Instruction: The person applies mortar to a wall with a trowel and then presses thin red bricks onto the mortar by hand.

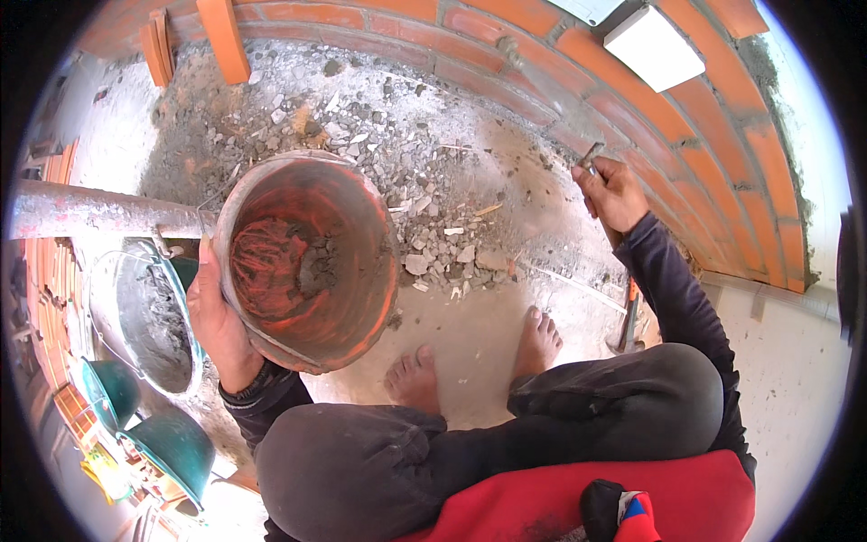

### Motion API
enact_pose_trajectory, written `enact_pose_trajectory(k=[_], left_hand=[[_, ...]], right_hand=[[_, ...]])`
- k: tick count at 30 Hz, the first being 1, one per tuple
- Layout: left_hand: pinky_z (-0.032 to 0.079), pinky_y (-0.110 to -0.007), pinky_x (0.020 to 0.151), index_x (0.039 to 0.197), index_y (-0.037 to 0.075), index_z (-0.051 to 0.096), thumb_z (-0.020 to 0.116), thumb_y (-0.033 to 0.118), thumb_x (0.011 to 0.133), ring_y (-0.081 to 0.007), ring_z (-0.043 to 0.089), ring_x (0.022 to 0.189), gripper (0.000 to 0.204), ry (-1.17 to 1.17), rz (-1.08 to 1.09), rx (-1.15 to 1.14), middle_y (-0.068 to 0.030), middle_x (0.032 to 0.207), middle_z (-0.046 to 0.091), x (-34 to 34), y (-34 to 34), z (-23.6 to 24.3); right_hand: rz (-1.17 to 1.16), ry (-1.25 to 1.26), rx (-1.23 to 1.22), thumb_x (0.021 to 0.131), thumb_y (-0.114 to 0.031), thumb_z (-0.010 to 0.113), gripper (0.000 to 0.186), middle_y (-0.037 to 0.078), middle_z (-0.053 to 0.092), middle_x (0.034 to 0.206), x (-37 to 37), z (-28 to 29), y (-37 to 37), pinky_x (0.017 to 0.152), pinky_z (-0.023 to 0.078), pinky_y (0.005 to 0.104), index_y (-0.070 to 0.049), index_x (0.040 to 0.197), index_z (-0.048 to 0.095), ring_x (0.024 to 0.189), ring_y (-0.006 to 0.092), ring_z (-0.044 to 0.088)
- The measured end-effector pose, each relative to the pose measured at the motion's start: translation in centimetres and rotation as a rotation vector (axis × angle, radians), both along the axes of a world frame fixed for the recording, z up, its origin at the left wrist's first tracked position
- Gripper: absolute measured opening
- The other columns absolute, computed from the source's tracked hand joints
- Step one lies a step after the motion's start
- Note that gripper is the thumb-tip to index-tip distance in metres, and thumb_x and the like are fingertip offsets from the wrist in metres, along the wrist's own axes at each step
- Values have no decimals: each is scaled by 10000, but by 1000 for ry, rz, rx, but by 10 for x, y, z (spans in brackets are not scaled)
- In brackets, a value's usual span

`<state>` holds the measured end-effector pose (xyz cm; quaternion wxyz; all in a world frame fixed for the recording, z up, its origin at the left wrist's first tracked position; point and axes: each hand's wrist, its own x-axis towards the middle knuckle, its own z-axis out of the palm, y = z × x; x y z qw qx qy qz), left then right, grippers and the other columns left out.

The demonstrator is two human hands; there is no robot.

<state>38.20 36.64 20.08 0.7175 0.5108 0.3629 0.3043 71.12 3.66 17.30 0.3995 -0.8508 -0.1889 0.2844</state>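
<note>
My left hand [217, 321] grips the side of a round bucket [366, 212], tilted so that its opening faces me. The inside is stained orange-red, and a little grey mortar [318, 266] lies at the bottom. To the right, close to the brick wall [623, 122], my right hand [616, 197] is closed around a small hand tool [591, 155]. A thin metal part sticks out past the fingers, and a bit of brownish handle shows below the palm. The rest of the tool is hidden, so its kind cannot be told.
Broken rubble [433, 244] covers the floor ahead. A hammer [628, 321] lies by my right knee. At left are a metal pole [108, 212], a bucket with grey mix [135, 316] and green buckets [181, 452]. Bricks [224, 41] lean at the far wall; a white box [655, 47] is mounted right.
</note>
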Motion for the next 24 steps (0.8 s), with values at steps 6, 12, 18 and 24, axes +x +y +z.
enact_pose_trajectory(k=[6, 12, 18, 24], left_hand=[[472, -316, 921, 1284, -44, 522, 368, 288, 1062, -175, 604, 1041, 427, 74, -36, 108, -120, 1183, 627, 2, -1, -5], [471, -317, 927, 1284, -46, 523, 387, 292, 1057, -179, 603, 1044, 429, 33, 18, 54, -122, 1180, 629, 8, -4, -4], [468, -320, 931, 1289, -48, 521, 388, 290, 1056, -184, 600, 1057, 431, 48, 37, 57, -126, 1191, 627, 10, -5, -7], [464, -309, 921, 1299, -57, 523, 374, 275, 1063, -164, 596, 1035, 433, 57, -13, 105, -109, 1184, 631, 15, -12, -1]], right_hand=[[-23, -15, 107, 956, -244, 628, 332, -14, 471, 557, 26, -28, 6, 427, 342, 263, -29, 712, 559, 463, 70, 413], [-68, 197, 256, 952, -261, 638, 328, 16, 520, 579, 39, -26, 4, 416, 378, 266, -31, 730, 566, 448, 108, 469], [-138, 248, 287, 967, -264, 615, 342, 32, 546, 591, 49, -21, -5, 411, 394, 267, -41, 716, 553, 435, 116, 491], [-91, -125, 163, 966, -253, 615, 348, -5, 499, 565, 25, -43, -17, 438, 370, 262, -45, 698, 537, 468, 80, 454]])
